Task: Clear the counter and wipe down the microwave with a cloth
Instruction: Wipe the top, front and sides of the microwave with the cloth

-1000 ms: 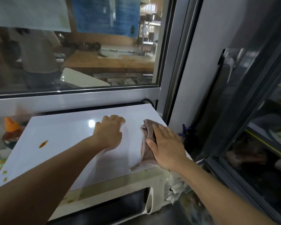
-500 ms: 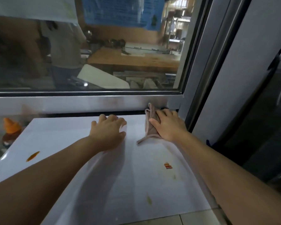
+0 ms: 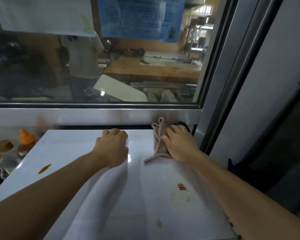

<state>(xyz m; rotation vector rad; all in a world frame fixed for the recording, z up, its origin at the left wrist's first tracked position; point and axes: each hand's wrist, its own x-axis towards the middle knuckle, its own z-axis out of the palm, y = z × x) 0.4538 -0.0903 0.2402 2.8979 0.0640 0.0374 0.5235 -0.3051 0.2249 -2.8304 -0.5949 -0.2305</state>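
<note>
The right hand (image 3: 179, 146) covers most of the cloth (image 3: 158, 144); only its left edge and a trailing corner show. The left hand's (image 3: 113, 146) fingertips curl under, out of sight. The microwave (image 3: 73, 153) runs off the bottom edge, so its front and door are unseen. The bottles (image 3: 25, 141) at left are blurred and partly behind it. Print on the blue notice (image 3: 140, 16) is too soft to read.
</note>
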